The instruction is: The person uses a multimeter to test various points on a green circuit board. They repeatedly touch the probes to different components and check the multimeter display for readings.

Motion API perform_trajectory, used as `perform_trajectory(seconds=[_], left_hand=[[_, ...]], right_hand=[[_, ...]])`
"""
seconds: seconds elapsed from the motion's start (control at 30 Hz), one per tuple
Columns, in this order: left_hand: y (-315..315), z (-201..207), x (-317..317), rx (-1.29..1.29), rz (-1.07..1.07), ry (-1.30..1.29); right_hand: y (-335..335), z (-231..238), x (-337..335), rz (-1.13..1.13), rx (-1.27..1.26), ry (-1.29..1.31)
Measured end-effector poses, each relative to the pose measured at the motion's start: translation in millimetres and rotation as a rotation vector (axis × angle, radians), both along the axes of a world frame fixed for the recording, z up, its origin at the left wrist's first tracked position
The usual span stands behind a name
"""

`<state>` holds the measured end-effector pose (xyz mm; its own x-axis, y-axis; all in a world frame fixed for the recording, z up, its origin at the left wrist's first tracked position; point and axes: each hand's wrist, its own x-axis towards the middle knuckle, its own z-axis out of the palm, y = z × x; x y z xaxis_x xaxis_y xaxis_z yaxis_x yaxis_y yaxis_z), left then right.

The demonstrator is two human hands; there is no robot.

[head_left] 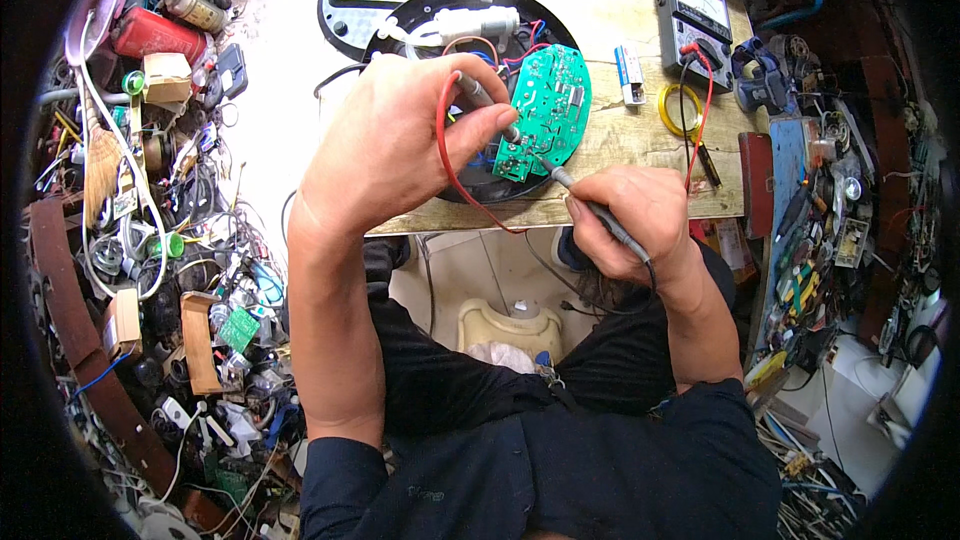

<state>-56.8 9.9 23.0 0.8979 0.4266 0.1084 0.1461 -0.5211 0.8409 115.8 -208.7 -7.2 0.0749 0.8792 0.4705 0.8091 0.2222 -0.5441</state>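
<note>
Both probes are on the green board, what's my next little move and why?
Probably hold both tips steady and glance up at the analog meter. The left hand and right hand each press a probe against the green circuit board, and the meter sits beyond it.

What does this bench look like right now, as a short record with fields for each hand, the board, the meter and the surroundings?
left hand: holds red-leaded probe, tip on the board
right hand: holds black-leaded probe, tip at the board's lower edge
circuit board: green, rounded, propped over a round black housing
meter: analogue, dark case, on the wooden table, both leads plugged in
surroundings: heaps of wires and parts on both sides
</note>
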Motion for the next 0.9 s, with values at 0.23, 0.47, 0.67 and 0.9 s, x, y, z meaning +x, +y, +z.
perform_trajectory(seconds=[0.23, 0.47, 0.67, 0.9], left_hand=[[0.9, 4.4, -0.4, 0.004, -0.012, 0.013], [0.0, 4.7, -0.3, 0.018, -0.010, 0.019], [-0.3, 5.0, 0.1, -0.005, -0.009, 0.027], [-0.3, 3.2, 0.5, -0.020, -0.007, 0.041]], right_hand=[[0.5, -0.4, 0.1, -0.005, -0.004, 0.001], [0.6, 2.4, 0.0, -0.001, -0.017, -0.004], [0.1, 1.4, 0.1, 0.001, -0.018, -0.001], [-0.2, 1.4, 0.4, 0.003, -0.003, -0.004]])
